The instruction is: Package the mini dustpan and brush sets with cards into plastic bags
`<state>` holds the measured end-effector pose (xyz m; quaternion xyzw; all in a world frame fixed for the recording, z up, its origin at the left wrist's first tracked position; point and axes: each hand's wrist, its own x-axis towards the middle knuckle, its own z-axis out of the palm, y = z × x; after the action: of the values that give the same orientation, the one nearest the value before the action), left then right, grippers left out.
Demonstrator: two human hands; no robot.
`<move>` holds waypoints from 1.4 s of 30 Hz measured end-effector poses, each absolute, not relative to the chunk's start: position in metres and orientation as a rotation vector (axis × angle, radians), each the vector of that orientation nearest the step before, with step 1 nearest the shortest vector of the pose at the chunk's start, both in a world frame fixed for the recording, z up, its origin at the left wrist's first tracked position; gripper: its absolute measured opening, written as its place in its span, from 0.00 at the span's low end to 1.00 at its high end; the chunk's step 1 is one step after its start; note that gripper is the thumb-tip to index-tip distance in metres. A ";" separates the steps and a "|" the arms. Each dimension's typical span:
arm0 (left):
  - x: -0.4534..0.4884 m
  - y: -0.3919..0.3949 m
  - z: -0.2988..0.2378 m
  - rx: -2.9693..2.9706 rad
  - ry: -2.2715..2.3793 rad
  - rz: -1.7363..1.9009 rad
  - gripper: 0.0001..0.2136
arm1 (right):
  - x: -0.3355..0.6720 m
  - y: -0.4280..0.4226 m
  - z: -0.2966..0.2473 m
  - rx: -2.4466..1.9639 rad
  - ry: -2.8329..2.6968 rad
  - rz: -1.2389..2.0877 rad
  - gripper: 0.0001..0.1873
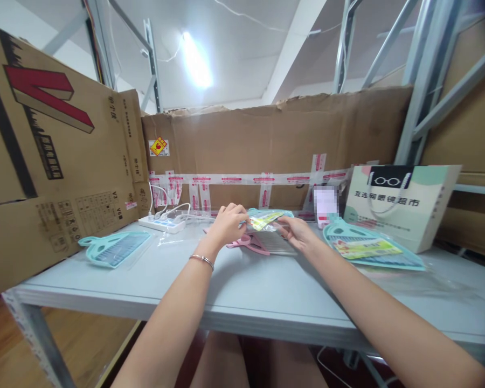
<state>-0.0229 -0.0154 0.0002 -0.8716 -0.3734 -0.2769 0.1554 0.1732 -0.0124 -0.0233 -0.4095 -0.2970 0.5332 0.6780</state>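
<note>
A clear plastic bag with a yellow-green printed card (264, 220) is raised between both hands, and a teal dustpan edge (285, 212) shows behind the card. My left hand (229, 223) has its fingers curled closed at the bag's left side. On the right side my right hand (297, 233) pinches the bag between thumb and fingers. Beneath them a pink dustpan (258, 247) with a grey-white ribbed part lies on the table. To the right rests another teal dustpan (404, 261) with a similar card. A teal dustpan with a brush (117, 249) lies at the left.
A white power strip (164, 223) with plugged cables sits at the back left. A phone (326, 205) leans at the back, beside a paper bag (396, 210). Large cardboard boxes (64, 161) border the grey table (165, 285), with metal shelf posts (420, 97) behind.
</note>
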 end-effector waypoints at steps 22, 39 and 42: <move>-0.026 -0.025 0.012 -2.245 -0.953 -0.596 0.08 | 0.173 -0.013 -0.024 -0.883 -0.643 1.184 0.12; -0.016 -0.025 0.007 -2.214 -1.128 -0.628 0.08 | 0.173 -0.012 -0.026 -0.877 -0.671 1.171 0.12; -0.013 -0.028 0.005 -2.227 -1.108 -0.584 0.07 | 0.173 -0.012 -0.026 -0.883 -0.678 1.166 0.12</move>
<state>-0.0132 -0.0278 0.0050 -0.8344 -0.4151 -0.2189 0.2890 0.1728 -0.0117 -0.0259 -0.3950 -0.3033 0.5220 0.6924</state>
